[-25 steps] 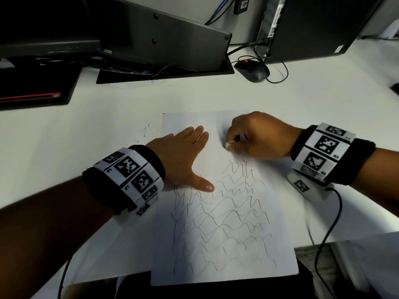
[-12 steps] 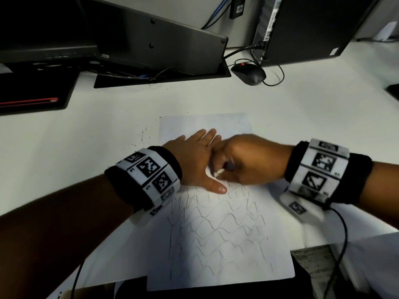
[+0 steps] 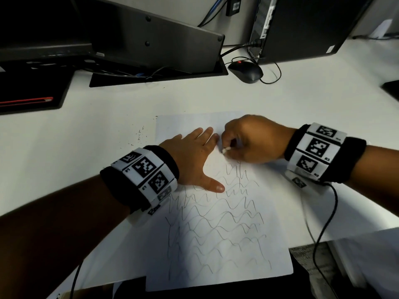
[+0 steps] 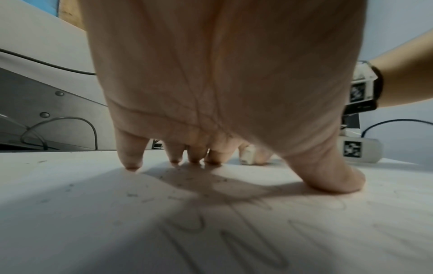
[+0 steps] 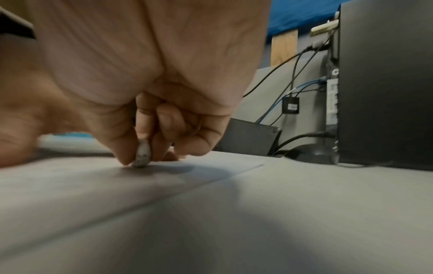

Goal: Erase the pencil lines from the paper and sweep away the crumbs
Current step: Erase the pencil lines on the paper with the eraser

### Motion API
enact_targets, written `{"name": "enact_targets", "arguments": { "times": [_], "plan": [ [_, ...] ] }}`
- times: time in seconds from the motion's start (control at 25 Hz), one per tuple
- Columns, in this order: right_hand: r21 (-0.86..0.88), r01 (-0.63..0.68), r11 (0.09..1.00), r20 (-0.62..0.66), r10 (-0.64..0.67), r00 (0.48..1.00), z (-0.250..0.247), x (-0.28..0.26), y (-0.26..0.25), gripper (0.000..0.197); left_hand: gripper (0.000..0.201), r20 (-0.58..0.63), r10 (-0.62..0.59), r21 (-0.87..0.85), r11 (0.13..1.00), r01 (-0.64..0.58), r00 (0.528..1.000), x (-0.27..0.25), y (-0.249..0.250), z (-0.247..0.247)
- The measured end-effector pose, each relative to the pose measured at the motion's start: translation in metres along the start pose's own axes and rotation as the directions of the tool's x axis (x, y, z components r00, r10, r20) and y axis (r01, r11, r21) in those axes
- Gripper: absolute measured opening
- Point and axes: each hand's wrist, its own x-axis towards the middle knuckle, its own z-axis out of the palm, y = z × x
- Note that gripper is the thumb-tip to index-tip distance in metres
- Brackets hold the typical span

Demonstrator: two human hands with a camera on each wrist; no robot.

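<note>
A white sheet of paper (image 3: 269, 244) lies on the desk, covered over its lower two thirds with wavy pencil lines (image 3: 216, 229); its top strip is bare. My left hand (image 3: 194, 156) lies flat on the sheet's upper left with fingers straight and thumb spread, pressing it down; its fingertips (image 4: 133, 165) touch the paper. My right hand (image 3: 248, 141) pinches a small white eraser (image 3: 225, 150) between thumb and fingers and holds its tip (image 5: 141, 157) on the paper just right of the left fingers. Dark crumbs (image 3: 140, 137) lie on the desk left of the sheet.
Behind the paper stand a monitor base (image 3: 159, 74), a black mouse (image 3: 246, 71) with its cable, and a computer tower (image 3: 302, 26). A dark pad with a red stripe (image 3: 26, 100) sits far left. Wrist cables (image 3: 323, 229) trail off the desk's near edge.
The right hand with the eraser swept left and toward me against the left hand half a second ago, then back up and right. The left hand stays pressed on the paper.
</note>
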Motion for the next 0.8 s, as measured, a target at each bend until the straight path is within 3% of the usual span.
{"name": "enact_targets", "arguments": {
  "times": [0.12, 0.28, 0.44, 0.56, 0.72, 0.8],
  "plan": [
    [0.036, 0.088, 0.996, 0.145, -0.092, 0.985, 0.007, -0.006, -0.011, 0.008, 0.126, -0.008, 0.001, -0.023, 1.0, -0.002, 1.0, -0.001, -0.002, 0.0],
    [-0.011, -0.002, 1.0, 0.016, 0.003, 1.0, -0.004, -0.001, 0.0, 0.009, 0.126, -0.001, 0.004, 0.011, 1.0, -0.004, 1.0, 0.0, -0.002, 0.0],
    [0.025, 0.086, 0.996, 0.136, -0.088, 0.987, 0.004, -0.009, -0.008, 0.009, 0.126, -0.011, 0.004, 0.001, 1.0, -0.004, 1.0, -0.001, -0.003, 0.001],
    [-0.057, -0.001, 0.998, 0.019, 0.002, 1.0, -0.005, -0.007, 0.0, 0.009, 0.126, -0.004, 0.0, 0.024, 1.0, 0.0, 1.0, -0.001, -0.002, 0.0],
    [-0.058, 0.091, 0.994, 0.157, -0.081, 0.984, 0.001, -0.011, -0.01, 0.01, 0.126, -0.006, -0.001, 0.012, 1.0, 0.001, 1.0, -0.002, -0.002, 0.0],
    [-0.056, 0.056, 0.997, 0.111, -0.049, 0.993, -0.002, -0.01, -0.006, 0.01, 0.126, -0.004, -0.003, 0.019, 1.0, 0.003, 1.0, -0.001, -0.002, 0.0]
  ]
}}
